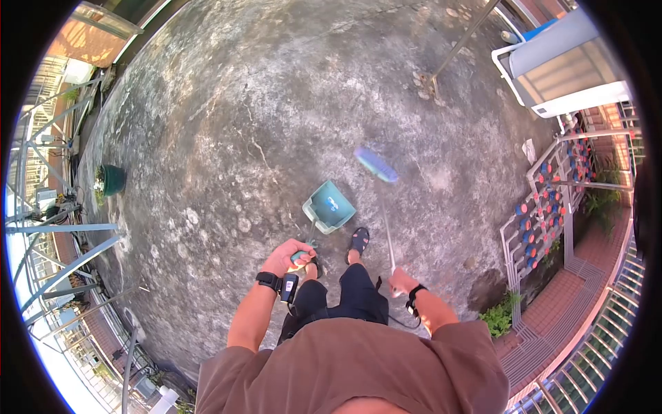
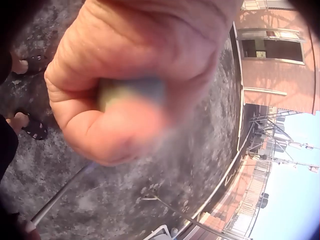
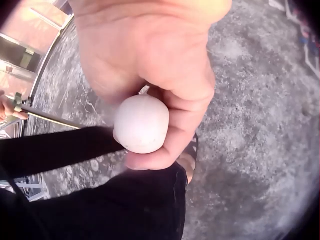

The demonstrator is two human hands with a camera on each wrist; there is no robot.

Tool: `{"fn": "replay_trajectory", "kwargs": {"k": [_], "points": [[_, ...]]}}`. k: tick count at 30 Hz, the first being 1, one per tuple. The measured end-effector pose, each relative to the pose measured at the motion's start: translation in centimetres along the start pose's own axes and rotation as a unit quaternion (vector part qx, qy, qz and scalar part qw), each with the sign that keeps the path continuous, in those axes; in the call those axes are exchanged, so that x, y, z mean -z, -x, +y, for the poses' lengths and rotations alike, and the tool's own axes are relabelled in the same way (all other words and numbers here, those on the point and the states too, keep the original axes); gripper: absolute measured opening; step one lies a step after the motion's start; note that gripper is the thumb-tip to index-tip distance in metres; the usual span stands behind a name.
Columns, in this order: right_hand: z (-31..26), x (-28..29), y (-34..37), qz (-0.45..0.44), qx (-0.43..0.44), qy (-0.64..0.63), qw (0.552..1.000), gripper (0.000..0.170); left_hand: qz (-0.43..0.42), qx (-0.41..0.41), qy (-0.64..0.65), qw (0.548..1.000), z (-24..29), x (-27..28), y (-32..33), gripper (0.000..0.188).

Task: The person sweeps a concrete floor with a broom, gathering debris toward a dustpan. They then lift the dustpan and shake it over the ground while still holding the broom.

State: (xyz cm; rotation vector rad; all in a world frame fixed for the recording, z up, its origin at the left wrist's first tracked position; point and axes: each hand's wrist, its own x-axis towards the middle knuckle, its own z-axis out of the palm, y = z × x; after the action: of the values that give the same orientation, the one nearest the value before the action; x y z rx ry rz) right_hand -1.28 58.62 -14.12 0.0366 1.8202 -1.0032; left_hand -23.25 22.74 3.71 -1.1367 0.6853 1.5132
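In the head view a blue-green dustpan (image 1: 329, 207) rests on the concrete in front of the feet, small light bits inside it. My left hand (image 1: 288, 257) grips the green top of its handle; the left wrist view shows the fingers (image 2: 107, 135) curled round that end. My right hand (image 1: 403, 281) holds the pale stick (image 1: 390, 241) of a broom, whose blue and violet head (image 1: 376, 165) is ahead and right of the dustpan, blurred. The white round handle end (image 3: 142, 124) pokes out of my right fist in the right wrist view.
A green plant pot (image 1: 112, 180) stands at the left. On the right are a pipe rack with red and blue caps (image 1: 529, 237), a white-framed tank (image 1: 572, 65) and a green plant (image 1: 498, 317). A slanted pole (image 1: 460, 43) meets the floor at upper right.
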Motion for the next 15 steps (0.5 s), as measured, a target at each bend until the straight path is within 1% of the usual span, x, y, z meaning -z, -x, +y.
{"fn": "replay_trajectory", "kwargs": {"k": [1,2,3,4,5,6,7,8,9,10,12,13,14,15], "points": [[-3.9,-0.1,3.8,-0.037,-0.027,-0.106,0.993,0.011,-0.007,0.012,-0.005,1.000,0.3,0.4,-0.4,0.014],[-9.5,0.5,7.4,0.007,-0.231,-0.307,0.923,0.015,-0.012,0.013,-0.005,1.000,0.5,0.6,-0.8,0.014],[-10.4,0.9,9.1,-0.060,-0.229,-0.319,0.918,0.014,-0.014,0.015,-0.018,1.000,0.7,0.8,-1.2,0.014],[-11.4,1.8,10.7,-0.101,-0.228,-0.326,0.912,0.015,-0.017,0.017,-0.032,0.999,0.7,0.8,-1.3,0.014],[-11.1,1.7,11.3,-0.087,-0.230,-0.373,0.895,0.015,-0.032,0.036,-0.029,0.998,1.1,0.7,-1.4,0.014],[-10.6,1.6,12.0,-0.075,-0.231,-0.418,0.875,0.015,-0.036,0.036,-0.027,0.998,1.3,0.7,-1.5,0.014],[-10.6,2.1,12.7,-0.076,-0.235,-0.413,0.877,0.015,-0.036,0.027,-0.034,0.998,1.5,0.8,-1.4,0.014],[-10.9,2.4,13.4,-0.043,-0.230,-0.422,0.876,0.016,-0.034,0.017,-0.040,0.998,1.4,1.1,-1.2,0.013],[-11.1,2.8,13.9,-0.010,-0.225,-0.429,0.875,0.016,-0.050,-0.034,-0.098,0.993,1.1,1.5,-1.0,0.011],[-11.2,3.1,14.1,-0.011,-0.227,-0.425,0.876,0.016,-0.052,-0.036,-0.093,0.994,0.8,2.2,-1.2,0.011],[-11.4,3.8,14.1,0.037,-0.203,-0.421,0.883,0.018,-0.029,-0.184,-0.194,0.963,0.1,3.4,-2.1,0.012],[-12.0,4.7,13.7,0.037,-0.202,-0.416,0.886,0.018,-0.026,-0.035,-0.092,0.995,1.3,0.4,0.9,0.010],[-12.9,5.7,13.3,0.078,-0.211,-0.409,0.884,0.018,-0.027,-0.038,-0.090,0.995,1.2,0.7,0.2,0.010],[-13.9,6.9,12.7,0.117,-0.220,-0.403,0.881,0.019,-0.044,-0.017,-0.057,0.997,1.1,1.6,-0.9,0.009]]}}
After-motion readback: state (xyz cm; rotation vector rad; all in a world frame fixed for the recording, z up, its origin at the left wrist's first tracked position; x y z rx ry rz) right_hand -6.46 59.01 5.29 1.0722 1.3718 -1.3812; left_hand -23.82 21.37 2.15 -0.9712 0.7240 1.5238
